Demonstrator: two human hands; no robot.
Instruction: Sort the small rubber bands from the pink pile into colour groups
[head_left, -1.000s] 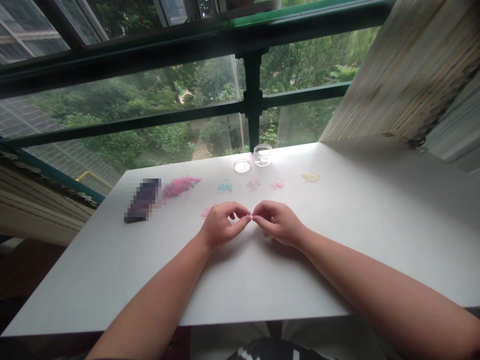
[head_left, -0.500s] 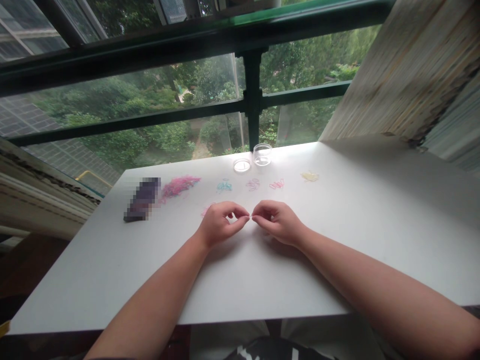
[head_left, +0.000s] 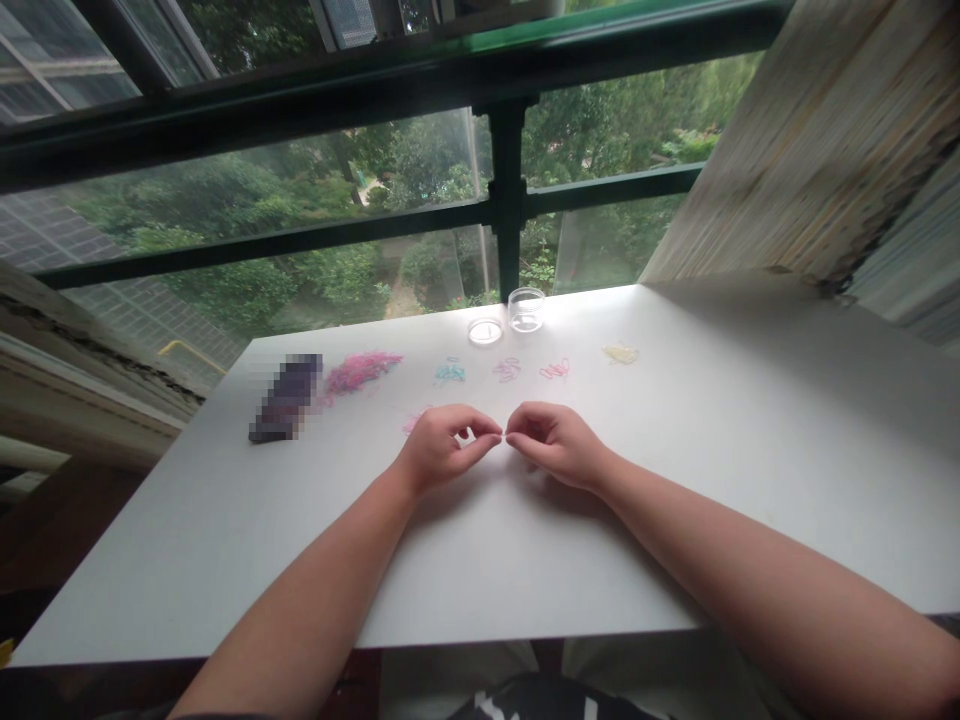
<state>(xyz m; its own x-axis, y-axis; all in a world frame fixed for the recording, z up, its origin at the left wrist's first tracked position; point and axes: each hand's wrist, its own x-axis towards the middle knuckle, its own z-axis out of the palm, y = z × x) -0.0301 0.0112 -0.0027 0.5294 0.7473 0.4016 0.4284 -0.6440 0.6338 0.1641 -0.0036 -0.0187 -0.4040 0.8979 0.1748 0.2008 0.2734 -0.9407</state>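
Above the middle of the white table (head_left: 300,560), my left hand (head_left: 442,448) and my right hand (head_left: 559,448) face each other, thumb and forefinger of each pinched together. A tiny pale thing spans the narrow gap between the fingertips, too small to name. Partly hidden behind my left hand is a little pink heap (head_left: 412,424). Beyond the hands lie small groups of thin, loop-like bands: teal bands (head_left: 450,372), lilac bands (head_left: 507,370), pink bands (head_left: 555,369) and, farther right, pale yellow bands (head_left: 620,354).
A larger mixed heap, mostly pink (head_left: 364,372), lies at the left beside a dark pixelated object (head_left: 286,398). At the window edge stand a clear round container (head_left: 526,312) and a shallow clear lid or dish (head_left: 486,331). Curtains (head_left: 720,150) hang at both sides.
Both hands keep their pinch at nearly the same spot. The whole view has shifted very slightly; the things on the table look unmoved.
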